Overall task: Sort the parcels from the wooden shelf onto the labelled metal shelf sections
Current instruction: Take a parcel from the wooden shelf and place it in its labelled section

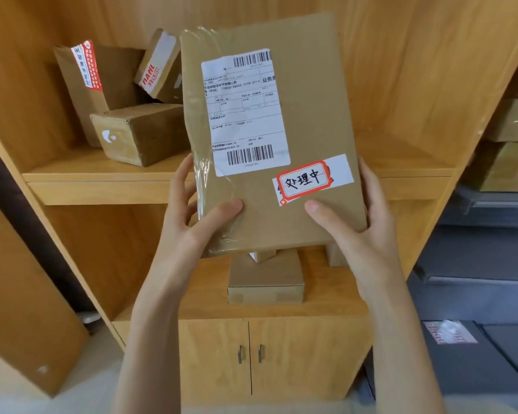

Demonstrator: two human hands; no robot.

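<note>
Parcels wait on the wooden shelf up and to the left of the left hand, which grips the lower left edge of a flat brown parcel, thumb across its face. That parcel stands upright, its long axis rising from both hands. The right hand clasps its lower right edge, nearer the metal shelf, so the carry likely goes rightward.
</note>
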